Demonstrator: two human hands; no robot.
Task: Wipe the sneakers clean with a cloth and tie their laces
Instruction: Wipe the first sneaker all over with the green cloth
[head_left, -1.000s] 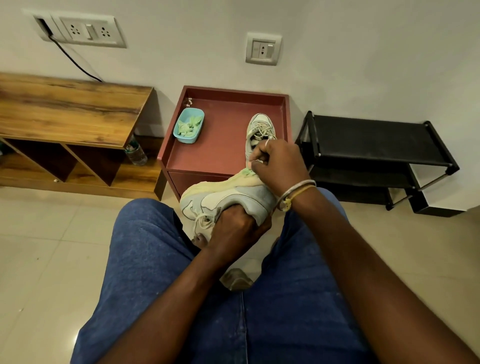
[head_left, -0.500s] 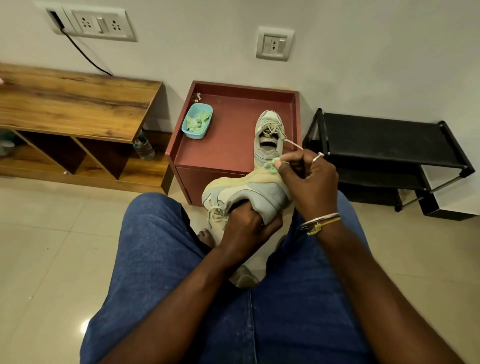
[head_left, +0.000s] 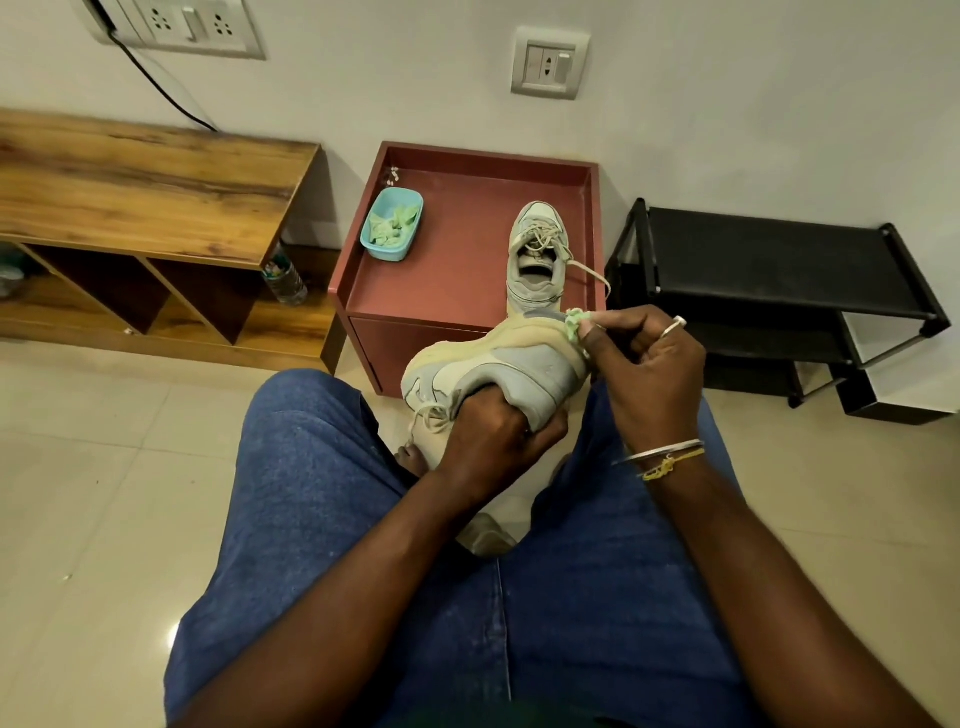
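Note:
A grey and cream sneaker (head_left: 498, 364) lies on its side above my knees, sole towards the cabinet. My left hand (head_left: 493, 441) grips it from below, fingers curled into its opening. My right hand (head_left: 644, 369) pinches a small green cloth (head_left: 574, 323) and presses it against the sole edge at the heel. The loose laces (head_left: 431, 415) of this sneaker hang down at the left. A second sneaker (head_left: 537, 254) stands upright on the red cabinet (head_left: 457, 280), its laces untied and one end trailing to the right.
A light blue tub (head_left: 392, 224) with green cloth pieces sits at the cabinet's back left. A wooden bench (head_left: 145, 187) with a bottle (head_left: 284, 278) beside it stands left. A black shoe rack (head_left: 779, 270) stands right. Tiled floor surrounds my legs.
My right hand with the cloth has slid right along the sole towards the heel. The held sneaker has shifted slightly right in the frame as my head moved.

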